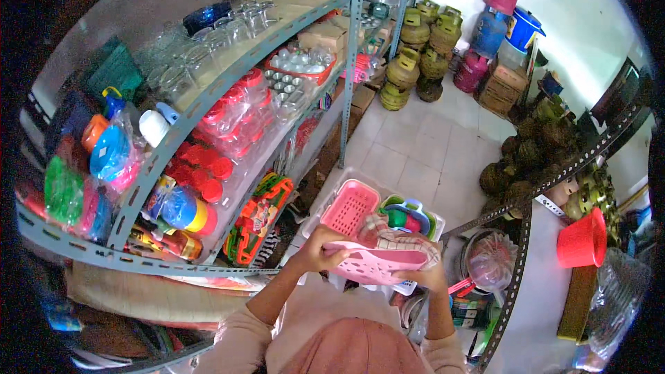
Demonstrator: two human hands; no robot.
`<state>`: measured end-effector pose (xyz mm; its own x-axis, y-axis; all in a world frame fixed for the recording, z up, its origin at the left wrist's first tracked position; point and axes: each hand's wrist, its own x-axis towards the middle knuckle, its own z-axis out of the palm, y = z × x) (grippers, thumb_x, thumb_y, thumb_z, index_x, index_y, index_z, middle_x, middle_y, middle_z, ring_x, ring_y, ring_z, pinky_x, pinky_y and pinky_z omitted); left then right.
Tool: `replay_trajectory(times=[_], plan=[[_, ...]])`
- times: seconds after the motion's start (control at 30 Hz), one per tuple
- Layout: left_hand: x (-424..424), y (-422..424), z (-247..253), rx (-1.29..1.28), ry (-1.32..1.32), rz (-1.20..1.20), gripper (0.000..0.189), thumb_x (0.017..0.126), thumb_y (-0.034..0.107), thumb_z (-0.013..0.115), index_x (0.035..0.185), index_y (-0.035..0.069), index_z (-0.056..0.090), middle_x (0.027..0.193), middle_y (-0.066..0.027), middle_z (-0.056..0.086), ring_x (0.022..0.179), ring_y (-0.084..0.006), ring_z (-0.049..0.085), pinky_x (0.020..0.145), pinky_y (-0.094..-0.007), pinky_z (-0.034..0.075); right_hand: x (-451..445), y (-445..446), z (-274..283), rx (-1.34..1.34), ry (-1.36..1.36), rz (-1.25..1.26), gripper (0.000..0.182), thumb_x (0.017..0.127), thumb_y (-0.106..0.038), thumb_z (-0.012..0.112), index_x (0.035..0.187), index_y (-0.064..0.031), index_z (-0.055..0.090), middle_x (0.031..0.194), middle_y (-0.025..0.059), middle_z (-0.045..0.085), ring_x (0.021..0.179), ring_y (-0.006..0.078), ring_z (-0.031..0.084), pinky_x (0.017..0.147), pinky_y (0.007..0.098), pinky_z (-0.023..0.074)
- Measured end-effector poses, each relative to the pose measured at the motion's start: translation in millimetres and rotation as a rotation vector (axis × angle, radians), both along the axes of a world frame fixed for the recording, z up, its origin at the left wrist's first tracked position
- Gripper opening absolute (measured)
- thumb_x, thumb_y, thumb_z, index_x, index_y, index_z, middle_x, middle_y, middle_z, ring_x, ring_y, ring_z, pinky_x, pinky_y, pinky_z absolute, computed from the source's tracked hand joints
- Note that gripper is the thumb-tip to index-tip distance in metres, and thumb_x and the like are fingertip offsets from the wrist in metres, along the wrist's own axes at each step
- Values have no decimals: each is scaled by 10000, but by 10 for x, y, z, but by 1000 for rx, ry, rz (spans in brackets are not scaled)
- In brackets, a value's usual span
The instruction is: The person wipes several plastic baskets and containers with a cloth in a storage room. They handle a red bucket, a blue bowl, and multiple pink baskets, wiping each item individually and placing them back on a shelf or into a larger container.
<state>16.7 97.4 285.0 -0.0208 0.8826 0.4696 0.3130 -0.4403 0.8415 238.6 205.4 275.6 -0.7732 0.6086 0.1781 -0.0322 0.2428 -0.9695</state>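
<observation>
A pink perforated plastic basket (369, 264) is held tilted in front of my body. My left hand (323, 250) grips its left rim, thumb on the near side. At its right end is my right hand (427, 273), which also holds a checked cloth (408, 243) against the rim. Just beyond them stands a translucent plastic bin (336, 187). In the bin lie a pink rectangular basket (351, 205) and a light blue-rimmed container (415, 212) with green and pink items.
Metal shelving at left holds glass mugs (252, 18), red-lidded jars (210, 166) and colored plasticware. Gas cylinders (402, 72) stand at the back. At right are a perforated metal rail (563, 179), a red bucket (582, 239) and a wrapped pot (488, 259).
</observation>
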Motion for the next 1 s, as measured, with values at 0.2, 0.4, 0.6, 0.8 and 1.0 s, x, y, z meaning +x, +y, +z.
replay_trajectory(times=[0.2, 0.4, 0.6, 0.8, 1.0], plan=[[-273, 259, -5, -88, -140, 231, 390, 671, 219, 598, 950, -9, 448, 886, -100, 489, 812, -181, 479, 744, -303, 371, -269, -158, -332, -240, 90, -590, 496, 575, -37, 702, 989, -12, 430, 909, 56, 512, 828, 136, 492, 713, 256, 420], [-509, 226, -676, 77, -608, 424, 928, 601, 521, 600, 1229, 83, 75, 1216, -127, 243, 1104, -262, 289, 919, -377, 244, -453, -145, -639, -473, 444, -848, 389, 734, -66, 551, 1086, -21, 392, 982, 78, 500, 860, 169, 505, 763, 295, 419], [65, 139, -1500, 148, -923, 46, 740, 727, 368, 533, 1258, 114, 84, 1260, -67, 244, 1159, -194, 240, 961, -348, 193, -861, -372, -641, -830, 624, -890, 353, 773, -176, 531, 1062, -9, 418, 989, 92, 522, 872, 178, 530, 751, 313, 440], [-42, -141, -1590, -282, -1001, 9, 868, 636, 353, 626, 1235, 43, 80, 1244, -95, 237, 1145, -200, 239, 942, -349, 206, -1073, -663, -864, -848, 616, -861, 389, 796, -212, 500, 1100, 4, 391, 1026, 89, 505, 890, 178, 519, 760, 301, 431], [-170, -132, -1659, -287, -1298, 47, 480, 721, 186, 487, 1139, 23, 317, 1116, -54, 394, 1030, -178, 366, 899, -342, 261, -1174, -864, -811, -488, 381, -1003, 466, 739, -124, 575, 1122, 4, 343, 1017, 77, 471, 885, 146, 475, 778, 269, 380]])
